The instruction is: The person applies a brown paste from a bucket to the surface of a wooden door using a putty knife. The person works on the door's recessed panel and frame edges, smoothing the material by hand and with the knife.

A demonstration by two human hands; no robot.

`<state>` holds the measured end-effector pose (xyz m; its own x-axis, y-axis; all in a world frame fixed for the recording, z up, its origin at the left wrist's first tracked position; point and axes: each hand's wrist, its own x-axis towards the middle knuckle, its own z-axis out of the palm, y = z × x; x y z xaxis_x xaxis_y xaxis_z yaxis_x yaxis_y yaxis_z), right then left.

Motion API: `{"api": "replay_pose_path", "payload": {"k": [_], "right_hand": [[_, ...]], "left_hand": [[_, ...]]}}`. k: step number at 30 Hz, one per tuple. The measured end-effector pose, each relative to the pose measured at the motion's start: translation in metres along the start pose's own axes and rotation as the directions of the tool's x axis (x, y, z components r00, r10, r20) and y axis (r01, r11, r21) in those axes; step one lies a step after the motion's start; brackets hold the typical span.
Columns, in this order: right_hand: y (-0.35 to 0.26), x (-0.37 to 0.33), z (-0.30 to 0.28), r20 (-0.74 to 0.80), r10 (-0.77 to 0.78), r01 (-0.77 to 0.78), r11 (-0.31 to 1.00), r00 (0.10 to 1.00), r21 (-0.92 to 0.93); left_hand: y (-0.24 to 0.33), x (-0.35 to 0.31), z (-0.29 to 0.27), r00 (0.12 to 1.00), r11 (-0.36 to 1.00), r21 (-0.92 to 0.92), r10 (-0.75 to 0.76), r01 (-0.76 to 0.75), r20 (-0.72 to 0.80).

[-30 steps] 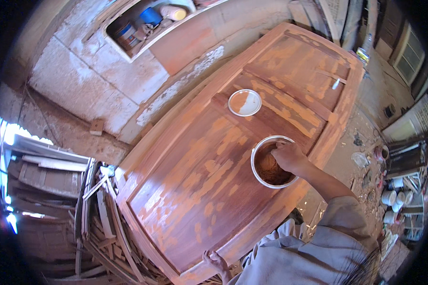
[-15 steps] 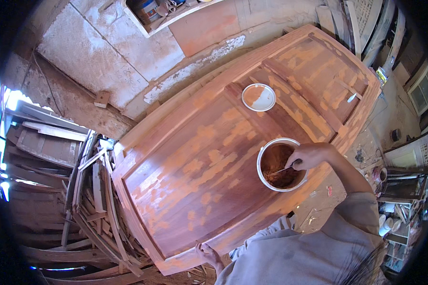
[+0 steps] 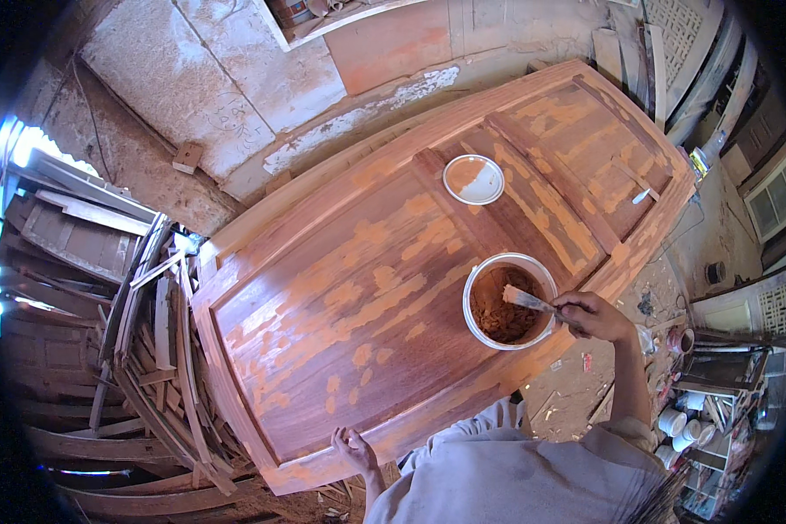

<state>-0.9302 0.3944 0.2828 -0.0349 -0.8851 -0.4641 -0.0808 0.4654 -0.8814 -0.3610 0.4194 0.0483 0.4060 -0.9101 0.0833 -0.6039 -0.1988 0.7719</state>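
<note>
- Daylight breaks in at the left edge, where the gap burns out to white with bluish fringes; a thin bright slit glows lower down.
- The middle of the frame is evenly and softly lit, its colours clear.
- Pale glare lies on the left part of the door, washing out its grain.
- Inside the bucket it is darker, deepest toward the bottom.
- The lower-left boards and the far right sink into dimness.
- Fisheye curvature bows straight edges near the rim, and black vignetting swallows the corners.
- Detail is crisp centrally, softer at the lower right.
</note>
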Motion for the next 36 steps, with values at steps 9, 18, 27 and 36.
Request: {"api": "replay_pose_path", "payload": {"k": [9,18,27,36], "right_hand": [[-0.003,0.110,0.077,-0.108,-0.288,-0.039,0.235,0.952,-0.971],[-0.059,0.093,0.033,0.330,0.063,0.241,0.558,0.942,-0.794],[-0.009,0.074,0.026,0.034,-0.237,0.174,0.602,0.971,-0.779],[-0.011,0.125,0.082,-0.118,-0.139,-0.094,0.172,0.983,-0.981]], "left_hand": [[0.018,0.005,0.000,0.998,0.997,-0.064,0.048,-0.045,0.051],[0.000,-0.015,-0.016,0.997,0.997,-0.046,-0.061,0.059,-0.044],[0.011,-0.017,0.001,1.000,0.990,-0.141,-0.028,0.028,0.003],[0.024,0.000,0.004,0.997,0.991,-0.136,-0.001,-0.008,-0.071]]}}
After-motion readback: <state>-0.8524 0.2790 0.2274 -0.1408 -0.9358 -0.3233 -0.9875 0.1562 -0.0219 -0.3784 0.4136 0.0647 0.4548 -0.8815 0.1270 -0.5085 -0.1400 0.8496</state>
